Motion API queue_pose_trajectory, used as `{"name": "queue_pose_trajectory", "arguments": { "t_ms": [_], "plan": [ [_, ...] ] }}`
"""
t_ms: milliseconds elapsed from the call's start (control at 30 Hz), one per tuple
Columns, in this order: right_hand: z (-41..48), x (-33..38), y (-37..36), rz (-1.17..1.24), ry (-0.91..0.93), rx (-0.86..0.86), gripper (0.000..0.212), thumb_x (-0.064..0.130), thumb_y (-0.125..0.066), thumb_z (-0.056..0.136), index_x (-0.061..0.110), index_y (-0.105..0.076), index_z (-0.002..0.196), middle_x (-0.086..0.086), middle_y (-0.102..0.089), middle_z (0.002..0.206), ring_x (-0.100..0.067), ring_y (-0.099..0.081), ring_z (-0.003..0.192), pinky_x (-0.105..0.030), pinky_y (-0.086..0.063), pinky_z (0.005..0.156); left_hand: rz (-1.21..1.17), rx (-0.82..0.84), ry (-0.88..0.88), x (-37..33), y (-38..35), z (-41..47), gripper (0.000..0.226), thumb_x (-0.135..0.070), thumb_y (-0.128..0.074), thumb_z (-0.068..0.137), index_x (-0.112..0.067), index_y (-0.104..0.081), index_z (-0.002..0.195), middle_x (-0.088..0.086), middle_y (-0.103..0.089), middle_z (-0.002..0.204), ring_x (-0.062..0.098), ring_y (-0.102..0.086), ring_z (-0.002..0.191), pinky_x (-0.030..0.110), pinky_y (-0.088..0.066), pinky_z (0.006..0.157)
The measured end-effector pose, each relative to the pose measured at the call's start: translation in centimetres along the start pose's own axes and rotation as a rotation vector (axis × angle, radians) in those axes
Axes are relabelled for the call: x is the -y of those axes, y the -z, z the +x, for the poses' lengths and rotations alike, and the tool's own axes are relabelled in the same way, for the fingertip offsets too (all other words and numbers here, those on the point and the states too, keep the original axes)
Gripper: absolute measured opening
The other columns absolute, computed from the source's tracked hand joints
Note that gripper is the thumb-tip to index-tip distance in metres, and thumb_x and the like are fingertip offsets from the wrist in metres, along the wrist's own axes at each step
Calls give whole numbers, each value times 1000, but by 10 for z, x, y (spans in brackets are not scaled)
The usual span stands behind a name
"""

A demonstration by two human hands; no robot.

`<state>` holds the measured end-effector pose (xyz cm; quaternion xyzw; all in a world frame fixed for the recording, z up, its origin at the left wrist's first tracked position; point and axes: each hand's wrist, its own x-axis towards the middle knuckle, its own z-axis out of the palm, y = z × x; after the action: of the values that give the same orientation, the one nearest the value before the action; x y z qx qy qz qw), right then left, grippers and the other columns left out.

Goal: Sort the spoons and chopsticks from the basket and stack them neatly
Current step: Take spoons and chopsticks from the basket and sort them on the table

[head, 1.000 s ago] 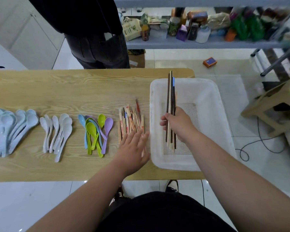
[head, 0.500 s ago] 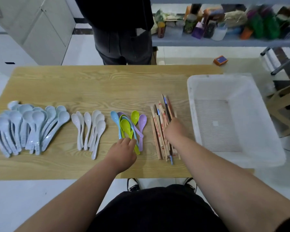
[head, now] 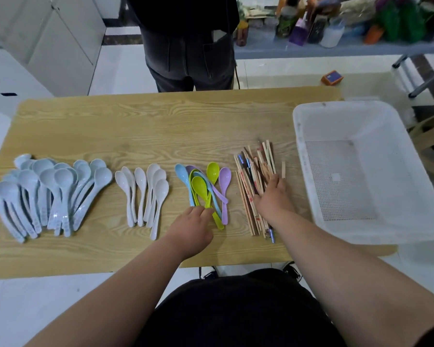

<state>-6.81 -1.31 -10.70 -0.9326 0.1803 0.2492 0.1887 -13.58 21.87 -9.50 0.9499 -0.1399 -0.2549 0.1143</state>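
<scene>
From the head camera, your right hand (head: 273, 196) lies palm down on the pile of chopsticks (head: 254, 189), fingers spread flat over the sticks; it presses on them and grasps nothing. The pile sits on the wooden table (head: 161, 126) just left of the white basket (head: 411, 221), which stands at the table's right end with nothing visible inside. The chopsticks run roughly away from you, somewhat fanned at the far ends, and one blue-tipped stick pokes out at the near end.

Your left hand (head: 193, 226) rests on the table at the near ends of the coloured spoons (head: 203, 191), fingers curled loosely down and touching the handles of the green ones; whether it grips any handle you cannot tell. Left of that group lie the white spoons (head: 145, 194) in a small row, and farther left the pale blue spoons (head: 43, 191) in a large overlapping heap. A person in dark clothes (head: 188, 41) stands at the far side of the table.
</scene>
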Motion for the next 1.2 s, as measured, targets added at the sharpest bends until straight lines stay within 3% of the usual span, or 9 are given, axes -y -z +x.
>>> {"name": "queue_pose_trajectory", "arguments": {
  "t_ms": [200, 267, 367, 600, 767, 867, 1000, 1133, 1200],
  "plan": [
    [-10, -13, 10, -41, 24, 97, 94, 35, -57, 97, 13, 10, 160, -8, 12, 168, -31, -8, 154, -48, -23, 122, 52, -108, -123, -8, 7, 22, 65, -33, -39, 82, -11, -52, 142, 13, -55, 141, 41, -44, 137, 49, -40, 112],
    [-13, -19, 14, -42, 32, 124, 94, 35, -57, 97, 13, 11, 159, -9, 14, 168, -33, -8, 154, -48, -23, 122, 72, -121, -124, -13, 9, 32, 64, -33, -46, 83, -11, -52, 142, 14, -53, 144, 42, -41, 140, 52, -37, 114],
    [-17, -27, 21, -50, 96, 148, 91, 36, -57, 97, 14, 3, 160, -7, 14, 168, -31, -8, 155, -48, -24, 122, 71, -106, -119, -28, 14, 43, 68, -39, -35, 83, -9, -52, 141, 15, -53, 143, 39, -40, 140, 52, -39, 112],
    [-37, -54, 85, -64, 688, -1, 52, 26, -49, 100, 23, -41, 152, 4, -34, 159, -14, -30, 146, -31, -29, 117, 2, -97, -156, -86, 16, 62, 62, -23, -59, 86, -7, -48, 145, 14, -51, 142, 36, -46, 133, 42, -35, 112],
    [-20, -140, 132, -125, 690, -90, 45, 27, -50, 101, 18, -50, 146, 1, -46, 150, -15, -38, 140, -32, -32, 117, -29, -375, -263, -149, 25, 80, 56, -30, -45, 81, -1, -63, 126, 18, -64, 119, 37, -62, 110, 45, -52, 96],
    [-15, -203, 149, -196, 646, -97, 47, 39, -51, 100, 16, -55, 141, -1, -52, 145, -18, -44, 135, -33, -35, 114, 28, -421, -389, -193, 18, 82, 61, -41, -54, 83, -5, -59, 131, 18, -58, 131, 38, -51, 127, 51, -43, 109],
    [-11, -262, 149, -263, 592, -63, 65, 59, -34, 94, 16, -65, 131, -4, -62, 133, -23, -56, 125, -38, -43, 106, 249, -251, -393, -230, -8, 80, 89, -77, -51, 76, -18, -48, 144, 13, -40, 154, 40, -25, 149, 56, -22, 118],
    [-1, -275, 151, -269, 581, -76, 58, 55, -36, 93, 14, -72, 113, -3, -71, 105, -25, -66, 99, -38, -56, 81, 319, -194, -312, -239, -24, 84, 92, -80, -51, 75, -18, -52, 142, 11, -34, 158, 38, -7, 153, 56, -21, 118],
    [7, -271, 157, -274, 596, -48, 60, 56, -33, 92, 15, -70, 115, -2, -70, 106, -24, -64, 101, -37, -55, 81, 298, -179, -271, -242, -24, 85, 91, -79, -50, 76, -19, -51, 144, 9, -31, 160, 36, -3, 154, 55, -21, 119]
  ]
}}
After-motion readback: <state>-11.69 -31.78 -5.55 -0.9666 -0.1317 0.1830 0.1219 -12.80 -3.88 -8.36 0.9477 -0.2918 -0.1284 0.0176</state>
